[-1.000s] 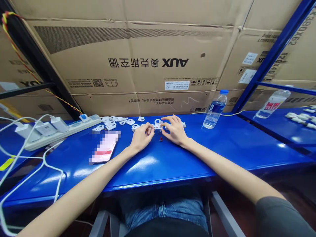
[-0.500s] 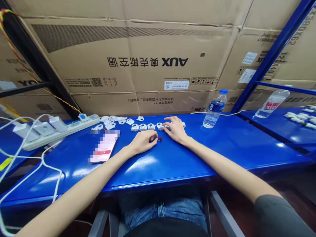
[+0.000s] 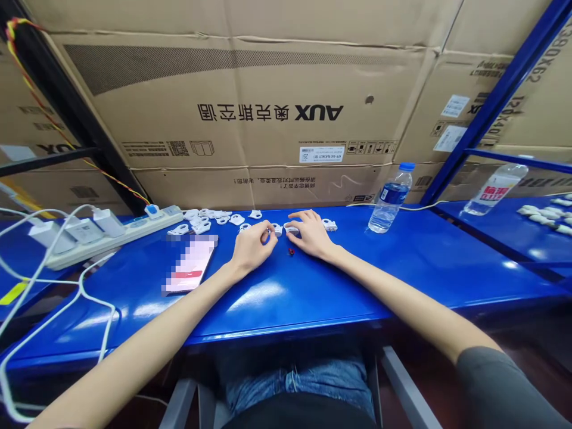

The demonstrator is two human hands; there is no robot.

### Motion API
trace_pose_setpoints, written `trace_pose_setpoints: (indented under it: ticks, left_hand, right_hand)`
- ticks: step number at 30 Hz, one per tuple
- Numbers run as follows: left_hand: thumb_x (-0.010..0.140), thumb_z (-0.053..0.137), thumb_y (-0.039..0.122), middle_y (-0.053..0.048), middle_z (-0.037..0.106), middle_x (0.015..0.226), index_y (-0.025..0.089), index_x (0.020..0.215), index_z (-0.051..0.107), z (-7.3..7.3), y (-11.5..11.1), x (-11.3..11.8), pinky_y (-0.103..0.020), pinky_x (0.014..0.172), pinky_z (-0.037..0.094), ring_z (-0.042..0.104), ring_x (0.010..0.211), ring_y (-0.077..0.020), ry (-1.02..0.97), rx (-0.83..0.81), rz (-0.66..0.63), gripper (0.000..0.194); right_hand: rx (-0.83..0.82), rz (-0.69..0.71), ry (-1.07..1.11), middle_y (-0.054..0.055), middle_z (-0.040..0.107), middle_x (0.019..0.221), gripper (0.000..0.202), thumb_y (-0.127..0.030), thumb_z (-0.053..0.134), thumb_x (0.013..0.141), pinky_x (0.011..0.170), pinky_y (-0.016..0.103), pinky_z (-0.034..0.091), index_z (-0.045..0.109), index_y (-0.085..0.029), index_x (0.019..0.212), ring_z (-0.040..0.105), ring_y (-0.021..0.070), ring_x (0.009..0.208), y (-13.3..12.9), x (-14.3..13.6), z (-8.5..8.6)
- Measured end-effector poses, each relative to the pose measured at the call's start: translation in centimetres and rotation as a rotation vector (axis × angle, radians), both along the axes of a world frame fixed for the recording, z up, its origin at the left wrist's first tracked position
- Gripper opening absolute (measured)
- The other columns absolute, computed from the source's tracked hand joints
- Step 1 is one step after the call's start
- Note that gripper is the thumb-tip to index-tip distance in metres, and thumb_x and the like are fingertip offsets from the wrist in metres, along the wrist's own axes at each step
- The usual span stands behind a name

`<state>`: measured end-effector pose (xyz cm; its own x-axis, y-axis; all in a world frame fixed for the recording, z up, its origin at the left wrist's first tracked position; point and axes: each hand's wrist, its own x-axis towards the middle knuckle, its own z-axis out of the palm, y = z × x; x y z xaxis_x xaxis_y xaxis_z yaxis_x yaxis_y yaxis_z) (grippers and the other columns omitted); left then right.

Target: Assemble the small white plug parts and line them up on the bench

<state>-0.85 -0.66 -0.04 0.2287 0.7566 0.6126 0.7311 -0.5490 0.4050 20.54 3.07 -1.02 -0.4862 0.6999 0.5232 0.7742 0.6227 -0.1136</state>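
Observation:
My left hand (image 3: 254,247) is at the row of small white plastic pieces with ring-shaped tops, its fingers curled in and the thumb close to the index finger. Whatever may be between those fingertips is too small to make out. My right hand (image 3: 311,234) lies palm down over the row with fingers spread, touching a white piece (image 3: 292,227) between thumb and index finger. More white pieces (image 3: 329,224) show beyond its right side. A tiny red item (image 3: 291,252) rests on the blue table (image 3: 339,286), between and just in front of my hands.
Loose white pieces (image 3: 201,225) lie in a heap at the back left. Near them are a phone (image 3: 196,262) and a power strip (image 3: 134,231) with chargers and white cables. A water bottle (image 3: 389,199) stands at right, before tall cardboard boxes (image 3: 268,71).
My left hand has moved away from the red item, up and slightly left to the row of white pieces. My right hand has shifted slightly left along the row.

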Motion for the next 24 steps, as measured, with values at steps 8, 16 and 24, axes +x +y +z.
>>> trace_pose_setpoints:
  ticks: [8,16,24]
  left_hand:
    - [0.089,0.056,0.026,0.002,0.056,0.062,0.023,0.086,0.064,-0.1,0.4,-0.3,-0.029,0.060,0.033,0.056,0.061,-0.0177,-0.009,-0.107,0.175,0.009]
    - [0.091,0.056,0.028,0.002,0.058,0.064,0.023,0.099,0.064,-0.4,0.6,-0.2,-0.029,0.061,0.035,0.058,0.062,-0.0195,-0.031,-0.132,0.191,0.012]
    - [0.092,0.055,0.028,0.003,0.057,0.064,0.023,0.097,0.063,-0.7,0.9,-0.1,-0.030,0.063,0.038,0.057,0.061,-0.0185,-0.123,-0.166,0.152,0.010]
  right_hand:
    - [0.000,0.011,-0.032,0.011,0.065,0.140,0.020,-0.036,0.068,0.097,0.117,0.056,0.036,0.078,-0.023,0.107,0.054,0.0315,0.130,1.1,-2.4,-0.4]
    - [0.093,0.054,0.110,0.010,0.064,0.139,0.014,-0.029,0.067,0.096,0.112,0.048,0.042,0.077,-0.024,0.105,0.052,0.0291,0.130,0.7,-2.3,-0.3]
    - [0.204,0.106,0.045,0.008,0.063,0.144,0.018,-0.028,0.060,0.100,0.121,0.053,0.033,0.076,-0.025,0.109,0.051,0.0287,0.133,-1.7,-1.1,2.0]
